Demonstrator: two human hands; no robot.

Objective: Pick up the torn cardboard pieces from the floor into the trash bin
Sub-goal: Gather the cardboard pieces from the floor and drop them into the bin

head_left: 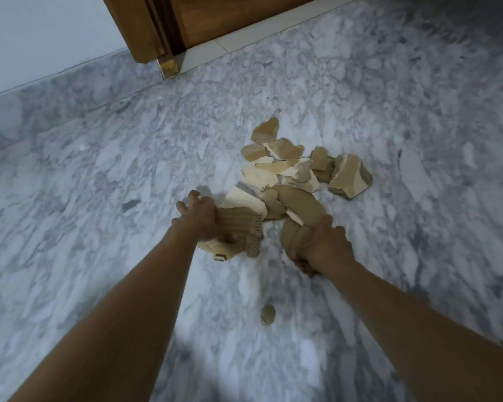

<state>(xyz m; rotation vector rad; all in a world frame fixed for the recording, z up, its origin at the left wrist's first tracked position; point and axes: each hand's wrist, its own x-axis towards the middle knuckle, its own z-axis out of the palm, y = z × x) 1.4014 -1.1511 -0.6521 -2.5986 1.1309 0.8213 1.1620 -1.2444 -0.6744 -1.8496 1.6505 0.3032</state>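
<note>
Nearest the camera, one small cardboard scrap [268, 314] is lying alone on the marble floor [99, 198], apart from everything else. Beyond it, the left hand [204, 220] is curling round a corrugated piece [240, 227] with paler flat bits under it, thumb pressing on top. Just beside it, the right hand [324, 245] is clamping down on a rounded brown piece [301, 208] at its near edge. Neither hand is empty or spread. The rest of the torn cardboard pieces [285, 169] are sitting in a loose overlapping heap just past the hands, with a thicker layered chunk [350, 177] at the heap's right side. These scraps are likely handling as light, fairly stiff and ragged-edged — easy to bunch several at once, but prone to slipping out of a loose handful, so pinching across overlapped edges looks safest. Farther back, a wooden door [244, 13] is standing against the wall. The trash bin is not in view.
</note>
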